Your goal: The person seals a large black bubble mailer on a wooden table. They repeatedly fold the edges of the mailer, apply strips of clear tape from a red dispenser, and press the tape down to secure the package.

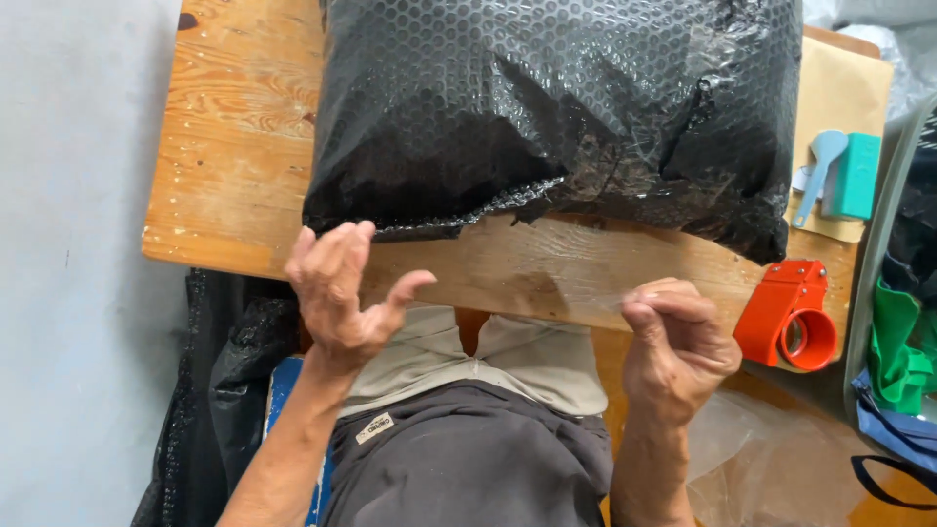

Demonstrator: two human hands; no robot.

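Observation:
A large parcel wrapped in black bubble wrap (pixel 556 107) lies on a wooden table (pixel 229 166). A strip of clear tape (pixel 576 263) runs from the parcel's front edge down toward my right hand (pixel 678 346), whose fingers are pinched on the tape's end. My left hand (pixel 342 293) hovers at the table's front edge below the parcel's left corner, fingers spread, holding nothing.
An orange tape dispenser (pixel 793 314) sits at the table's right front corner. A brown envelope (pixel 839 98) with a light blue tool (pixel 818 171) and a teal block (pixel 857 176) lies behind it. Black plastic (pixel 220 361) hangs at the left, green and blue bags (pixel 903 381) at the right.

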